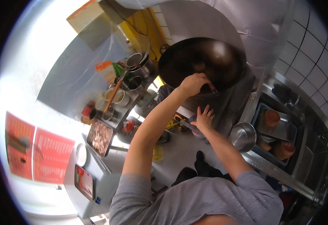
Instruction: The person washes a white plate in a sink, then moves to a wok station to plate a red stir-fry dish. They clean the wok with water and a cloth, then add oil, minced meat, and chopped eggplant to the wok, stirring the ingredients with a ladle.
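A large dark wok [226,64] fills the upper middle of the head view. At its near rim, my left hand [195,83] has its fingers curled round a small reddish-brown piece with a metal end [212,87]; whether this belongs to the wok cannot be told. Lower down, my right hand [204,119] is empty, its fingers spread, over the area in front of the stove. Close beside that hand is a grey strip-like thing [188,126], partly hidden by it. A rounded, lighter brown patch [199,67] shows inside the wok.
At left, a shelf bears steel pots [135,83], white tubs [121,98], a wooden-handled strainer and a tray of meat pieces [99,137]. Gas cylinders [145,104] stand beneath. On the right, a steel pot [242,137] sits beside a sink [293,168] with brown bowls [272,117].
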Tool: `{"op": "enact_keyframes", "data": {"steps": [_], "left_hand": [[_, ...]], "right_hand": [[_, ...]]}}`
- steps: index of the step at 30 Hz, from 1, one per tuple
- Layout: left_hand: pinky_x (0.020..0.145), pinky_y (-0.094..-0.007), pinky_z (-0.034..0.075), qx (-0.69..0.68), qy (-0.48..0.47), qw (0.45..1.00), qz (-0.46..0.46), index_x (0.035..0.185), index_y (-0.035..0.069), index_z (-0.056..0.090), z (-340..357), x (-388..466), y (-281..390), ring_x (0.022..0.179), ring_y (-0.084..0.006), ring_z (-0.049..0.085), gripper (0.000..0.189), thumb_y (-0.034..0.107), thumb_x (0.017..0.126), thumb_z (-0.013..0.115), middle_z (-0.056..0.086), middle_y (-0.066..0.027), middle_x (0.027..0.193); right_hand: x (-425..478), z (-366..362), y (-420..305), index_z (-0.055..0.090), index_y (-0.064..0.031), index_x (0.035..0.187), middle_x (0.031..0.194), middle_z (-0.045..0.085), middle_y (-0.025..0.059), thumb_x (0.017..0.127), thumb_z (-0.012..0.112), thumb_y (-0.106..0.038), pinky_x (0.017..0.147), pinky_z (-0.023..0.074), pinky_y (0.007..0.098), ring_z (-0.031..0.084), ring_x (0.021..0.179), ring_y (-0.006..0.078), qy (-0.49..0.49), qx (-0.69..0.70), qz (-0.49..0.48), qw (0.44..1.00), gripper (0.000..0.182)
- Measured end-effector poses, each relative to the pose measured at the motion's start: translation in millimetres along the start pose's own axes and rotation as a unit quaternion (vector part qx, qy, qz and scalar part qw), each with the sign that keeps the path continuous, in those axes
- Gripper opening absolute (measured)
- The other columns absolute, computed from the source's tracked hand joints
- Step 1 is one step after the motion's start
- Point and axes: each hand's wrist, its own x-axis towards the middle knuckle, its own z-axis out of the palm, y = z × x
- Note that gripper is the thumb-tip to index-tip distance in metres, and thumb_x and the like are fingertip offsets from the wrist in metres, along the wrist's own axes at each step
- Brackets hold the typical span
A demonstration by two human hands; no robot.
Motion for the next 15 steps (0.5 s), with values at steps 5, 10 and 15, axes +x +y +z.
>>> {"op": "enact_keyframes", "data": {"steps": [5,10,15], "left_hand": [[0.085,-0.0348,0.045,0.048,-0.173,0.979,0.097,0.104,0.014,0.060,64,70,-46,0.102,-0.0265,0.052,0.035,0.003,0.072,0.057,0.057,-0.0067,0.103],[0.082,-0.0354,0.046,-0.148,-0.100,0.964,0.198,0.100,0.010,0.059,59,86,-74,0.095,-0.0256,0.056,0.028,0.007,0.072,0.061,0.060,-0.0087,0.098],[0.073,-0.0333,0.048,-0.416,0.002,0.879,0.233,0.100,0.002,0.058,-8,93,-53,0.088,-0.0277,0.059,0.032,0.002,0.068,0.065,0.061,-0.0124,0.094]], "right_hand": [[-6,29,0,0.051,-0.0143,0.109,0.116,0.047,0.0153,0.067,0.067,-0.017,0.084,0.0408,0.0425,0.047,0.100,0.0371,0.084,0.022,-0.100,0.991,0.045],[-47,-124,23,0.050,-0.0101,0.104,0.097,0.055,0.0117,0.063,0.065,-0.003,0.083,0.0436,0.0352,0.055,0.095,0.0286,0.101,0.442,0.015,0.891,0.045],[9,-214,32,0.048,-0.0040,0.108,0.104,0.052,0.0150,0.069,0.071,-0.038,0.085,0.0390,0.0307,0.051,0.097,0.0245,0.306,0.434,0.135,0.836,0.056]]}}
